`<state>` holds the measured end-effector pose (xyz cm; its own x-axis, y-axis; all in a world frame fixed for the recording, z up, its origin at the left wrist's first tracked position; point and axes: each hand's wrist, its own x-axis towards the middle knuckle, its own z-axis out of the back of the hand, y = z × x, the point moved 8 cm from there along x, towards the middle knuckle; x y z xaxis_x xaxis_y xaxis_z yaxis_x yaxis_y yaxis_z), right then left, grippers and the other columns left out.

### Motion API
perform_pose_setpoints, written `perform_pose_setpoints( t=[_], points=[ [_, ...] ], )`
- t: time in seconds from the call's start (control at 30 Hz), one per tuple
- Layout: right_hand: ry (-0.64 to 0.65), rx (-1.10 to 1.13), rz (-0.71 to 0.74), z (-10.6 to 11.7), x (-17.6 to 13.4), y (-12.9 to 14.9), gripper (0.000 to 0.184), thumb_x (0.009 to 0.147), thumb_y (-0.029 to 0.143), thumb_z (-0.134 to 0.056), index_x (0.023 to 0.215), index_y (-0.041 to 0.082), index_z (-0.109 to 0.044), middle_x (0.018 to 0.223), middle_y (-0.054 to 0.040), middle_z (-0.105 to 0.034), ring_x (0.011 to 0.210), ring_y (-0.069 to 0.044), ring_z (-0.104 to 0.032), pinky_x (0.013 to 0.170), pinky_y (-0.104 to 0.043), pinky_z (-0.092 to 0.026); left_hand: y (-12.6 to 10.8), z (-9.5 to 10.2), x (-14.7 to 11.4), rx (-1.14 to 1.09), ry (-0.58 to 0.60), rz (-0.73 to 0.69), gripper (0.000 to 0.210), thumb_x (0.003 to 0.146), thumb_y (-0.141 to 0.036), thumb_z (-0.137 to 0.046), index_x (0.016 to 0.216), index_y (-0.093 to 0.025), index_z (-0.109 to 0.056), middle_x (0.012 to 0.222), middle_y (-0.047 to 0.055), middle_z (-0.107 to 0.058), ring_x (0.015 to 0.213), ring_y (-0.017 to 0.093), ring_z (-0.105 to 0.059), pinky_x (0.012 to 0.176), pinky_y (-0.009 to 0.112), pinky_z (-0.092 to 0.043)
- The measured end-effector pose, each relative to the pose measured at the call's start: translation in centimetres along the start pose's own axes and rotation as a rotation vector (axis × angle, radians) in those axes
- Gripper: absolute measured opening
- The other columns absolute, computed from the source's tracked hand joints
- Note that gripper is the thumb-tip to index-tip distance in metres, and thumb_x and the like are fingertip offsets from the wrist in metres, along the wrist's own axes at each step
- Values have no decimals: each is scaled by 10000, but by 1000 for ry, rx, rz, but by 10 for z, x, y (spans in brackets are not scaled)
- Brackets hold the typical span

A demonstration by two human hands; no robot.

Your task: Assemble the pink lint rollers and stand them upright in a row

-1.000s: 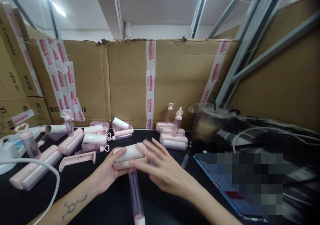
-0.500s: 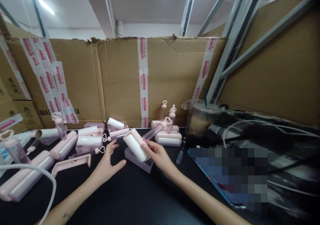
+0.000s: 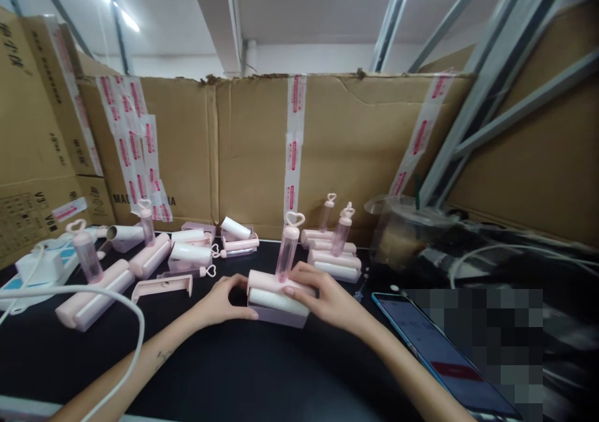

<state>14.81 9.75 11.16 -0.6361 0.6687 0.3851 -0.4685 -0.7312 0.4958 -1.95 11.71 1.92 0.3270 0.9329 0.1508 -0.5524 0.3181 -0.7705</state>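
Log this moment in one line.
left hand: at left end of purple tray | right hand: on pink cover | heart-topped tube: upright

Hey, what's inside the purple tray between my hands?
A white roll shows above the tray's front wall, with a pink cover behind it. The tray's floor is covered, and your right hand hides part of the roll.

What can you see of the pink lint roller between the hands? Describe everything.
The lint roller looks mostly plastic: pale pink body, white roll along its near side, translucent mauve case beneath. A clear, pinkish handle rises nearly upright from the body, topped by a pink heart-shaped loop. It appears to rest on the black table, the left hand touching its left end and the right hand holding its right end.
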Motion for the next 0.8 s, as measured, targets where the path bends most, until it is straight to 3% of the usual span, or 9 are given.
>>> perform_pose_setpoints(
  t=[0.33, 0.57, 0.8],
  points=[
    [60, -96, 33, -12, 0, -6, 316, 874, 395, -464, 897, 161, -674, 1003, -83, -550, 914, -195, -551, 832, -277, -413, -2, 3, -2, 19, 5, -43, 637, 575, -508, -713, 1113, -216, -538, 1086, 64, -579, 1038, 264, -489, 925, 383, -355],
    [189, -351, 39, -14, 4, 5, 277, 882, 315, -459, 804, 148, -665, 826, -67, -597, 765, -179, -576, 651, -242, -407, -5, 4, -3, 24, 1, -48, 630, 566, -524, -711, 1095, -221, -551, 1046, 49, -587, 1023, 267, -487, 920, 380, -348],
    [294, -432, 91, -11, 11, 19, 268, 864, 280, -484, 710, 134, -646, 765, -63, -596, 664, -148, -566, 588, -224, -385, 0, 2, -3, 54, 33, -21, 682, 551, -561, -701, 1127, -229, -548, 1038, 63, -562, 1062, 284, -458, 937, 400, -332]
  ],
)
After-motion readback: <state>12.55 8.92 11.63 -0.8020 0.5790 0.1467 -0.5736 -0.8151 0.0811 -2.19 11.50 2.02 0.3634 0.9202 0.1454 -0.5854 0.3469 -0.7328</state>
